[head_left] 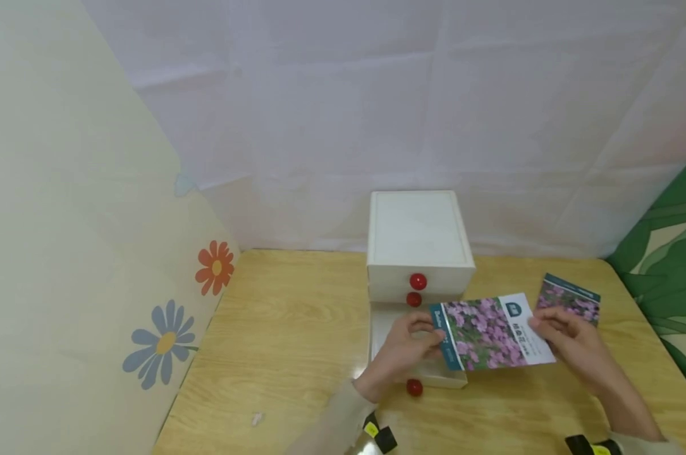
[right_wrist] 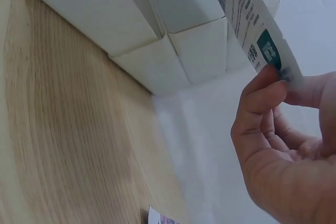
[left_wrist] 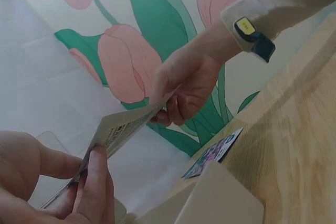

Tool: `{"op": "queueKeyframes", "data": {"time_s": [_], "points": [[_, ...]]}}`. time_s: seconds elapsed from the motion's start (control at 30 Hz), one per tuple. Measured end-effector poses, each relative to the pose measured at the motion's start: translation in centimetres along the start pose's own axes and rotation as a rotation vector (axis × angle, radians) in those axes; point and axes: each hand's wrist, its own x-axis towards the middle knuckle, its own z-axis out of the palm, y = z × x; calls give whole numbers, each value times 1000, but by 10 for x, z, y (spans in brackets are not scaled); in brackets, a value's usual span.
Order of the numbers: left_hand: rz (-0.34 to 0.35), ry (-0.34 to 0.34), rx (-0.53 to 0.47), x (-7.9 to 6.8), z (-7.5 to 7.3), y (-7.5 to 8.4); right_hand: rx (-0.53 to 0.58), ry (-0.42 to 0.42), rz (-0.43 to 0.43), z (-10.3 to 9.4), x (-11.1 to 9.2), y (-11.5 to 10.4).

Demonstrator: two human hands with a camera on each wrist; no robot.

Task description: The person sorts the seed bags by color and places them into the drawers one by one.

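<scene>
A flower seed packet [head_left: 485,332], printed with pink blossoms, is held up in front of the white drawer box [head_left: 421,230]. My left hand [head_left: 406,346] pinches its teal end, and my right hand [head_left: 573,344] pinches the white end. Printed text covers the packet's back [right_wrist: 249,17] in the right wrist view. The lower drawer [head_left: 445,378] of the box is pulled out, partly hidden by the left hand and the packet. A second packet [head_left: 570,297] with the same blossoms lies on the table behind the right hand.
Red knobs [head_left: 418,281] stick out from the drawer fronts. The wooden table [head_left: 286,328] runs up to a pale cloth [head_left: 320,126] at the back. A flower-printed panel [head_left: 92,253] stands at the left. A small pale scrap [head_left: 257,419] lies near the front left.
</scene>
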Motion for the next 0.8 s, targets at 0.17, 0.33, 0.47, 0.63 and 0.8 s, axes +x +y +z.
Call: {"op": "queueKeyframes", "data": {"time_s": [0.17, 0.33, 0.47, 0.63, 0.8], "points": [[19, 19, 55, -2, -11, 1, 144, -45, -11, 7, -4, -3], [5, 54, 62, -6, -20, -1, 169, -86, -32, 15, -8, -5], [33, 28, 85, -10, -29, -3, 173, -88, -21, 23, -13, -6], [46, 6, 105, -16, -41, -3, 191, -101, 13, 33, -16, -9], [55, 18, 129, -22, -52, -3, 186, -153, 8, 41, -19, -10]]}}
